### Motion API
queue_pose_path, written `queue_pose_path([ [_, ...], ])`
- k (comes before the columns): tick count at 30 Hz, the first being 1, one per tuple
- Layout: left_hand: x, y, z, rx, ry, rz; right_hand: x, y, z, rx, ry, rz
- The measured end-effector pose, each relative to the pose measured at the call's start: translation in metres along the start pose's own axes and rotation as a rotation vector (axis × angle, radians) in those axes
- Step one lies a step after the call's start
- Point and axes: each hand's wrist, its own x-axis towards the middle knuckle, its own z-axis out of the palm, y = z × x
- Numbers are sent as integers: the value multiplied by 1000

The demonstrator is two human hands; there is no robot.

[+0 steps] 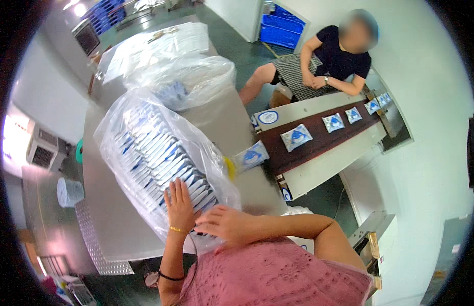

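Note:
A large clear plastic bag (107, 135) lies open on the metal table, with rows of small white-and-blue packets (163, 150) standing on edge inside it. My left hand (180, 208) rests on the near end of the rows, its fingers stretched out over the packets. Close beside it, my right hand (227, 223) reaches in from the right at the bag's near end. Its fingers are apart and point left, and I see nothing held in them. Where its fingertips meet the packets is partly hidden.
A dark conveyor belt (318, 145) carries several packets towards the table, and one packet (252, 154) lies at its table end beside something yellow (229, 167). A seated person (344, 61) is beyond the belt. Another clear bag (211, 76) and white sheets (158, 51) lie farther back on the table (130, 232).

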Motion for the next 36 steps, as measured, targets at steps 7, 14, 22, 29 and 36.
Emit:
queue_pose_path([
  [7, 7, 13, -32, -161, -193, -104, -41, 37, -53, -23, 712, 320],
  [14, 8, 17, -35, -152, -161, -88, -123, 141, 56, 655, 785, 1043],
  [22, 9, 17, -34, -158, -141, -84, -127, 118, 110, 307, 113, 800],
  [29, 7, 17, -33, -190, -129, -83, -137, 147, 107, 212, 125, 720],
  [36, 8, 15, -33, -177, -163, -114, -131, 199, 3, -214, 230, 624],
])
